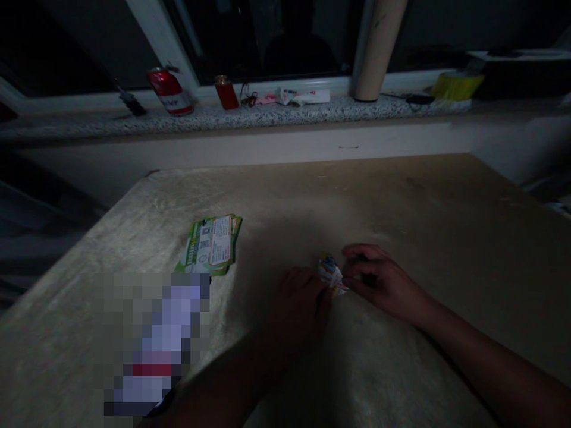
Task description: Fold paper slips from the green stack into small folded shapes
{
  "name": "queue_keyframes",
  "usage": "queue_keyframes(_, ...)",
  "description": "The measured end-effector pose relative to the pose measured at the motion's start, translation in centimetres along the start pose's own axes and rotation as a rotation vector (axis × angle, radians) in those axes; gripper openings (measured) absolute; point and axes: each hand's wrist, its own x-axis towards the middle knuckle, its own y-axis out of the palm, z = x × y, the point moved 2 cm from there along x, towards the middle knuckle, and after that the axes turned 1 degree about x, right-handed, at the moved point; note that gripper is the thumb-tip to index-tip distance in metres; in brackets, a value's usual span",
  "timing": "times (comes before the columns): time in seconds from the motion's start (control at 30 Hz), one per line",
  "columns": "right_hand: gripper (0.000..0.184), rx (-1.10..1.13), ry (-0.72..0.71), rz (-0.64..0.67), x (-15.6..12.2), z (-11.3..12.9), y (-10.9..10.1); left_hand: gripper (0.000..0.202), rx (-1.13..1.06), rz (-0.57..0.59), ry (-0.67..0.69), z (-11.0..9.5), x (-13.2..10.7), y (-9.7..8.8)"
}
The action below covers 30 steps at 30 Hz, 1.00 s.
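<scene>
A small folded piece of printed paper (331, 269), white with blue and orange patches, lies at the table's middle between my hands. My left hand (300, 300) is closed over its left and lower side, the thumb and fingertips at the paper; deep shadow hides part of that grip. From the right, my right hand (384, 279) pinches the paper's edge between thumb and forefinger, its other fingers curled above. To the left lies a small stack of green printed packets (209, 244), with text and codes on the top one.
A pixelated pale object (172, 333) lies on the table (401, 202) near my left forearm. Along the granite windowsill (263, 122) stand a red can (169, 92), a red lighter-like item (226, 93), crumpled white paper (306, 97), a cardboard tube (377, 53) and a yellow tape roll (455, 86).
</scene>
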Motion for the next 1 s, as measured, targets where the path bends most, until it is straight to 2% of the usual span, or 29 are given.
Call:
queue_keyframes(0.13,0.01,-0.015,0.006,0.005,-0.03,0.02,-0.02,0.024,0.073,-0.018,-0.032,-0.12,0.1,-0.11)
queue_keyframes(0.3,0.009,-0.026,-0.013,0.027,-0.1,0.15,-0.02,0.026,0.117,0.013,-0.07,-0.18,0.36,-0.01)
queue_keyframes(0.63,0.011,-0.064,-0.006,0.002,0.07,0.44,0.33,0.024,0.182,-0.032,-0.029,-0.21,0.6,0.21)
queue_keyframes(1.0,0.02,-0.049,-0.019,0.028,0.07,0.56,0.21,0.017,0.315,0.045,-0.05,-0.76,0.74,0.23)
